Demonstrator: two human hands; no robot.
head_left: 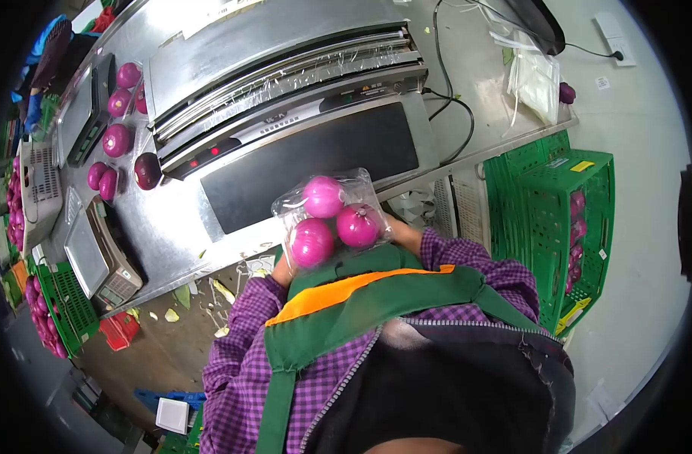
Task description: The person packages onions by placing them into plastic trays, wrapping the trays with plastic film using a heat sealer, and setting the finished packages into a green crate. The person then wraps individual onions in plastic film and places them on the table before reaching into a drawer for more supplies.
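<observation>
Close to my body, a pack of three red onions (312, 243) in clear plastic is held between my two hands. The plastic catches the light and bulges past the onions at its edges. My left hand (284, 269) grips the left side, and its fingers are mostly hidden by the pack and sleeve. On the right side, my right hand (404, 234) holds the pack, with the fingertips out of sight beneath it. Just beyond the pack lies the black plate (308, 163) of a film wrapping machine (285, 98).
Several red onions (116, 141) lie on the steel table's left part, near a scale (104, 257). Green crates (565, 189) stand at the right, one with packed onions. Black cables (467, 121) cross the table. At the upper left, another person's gloved hand (33, 112) shows.
</observation>
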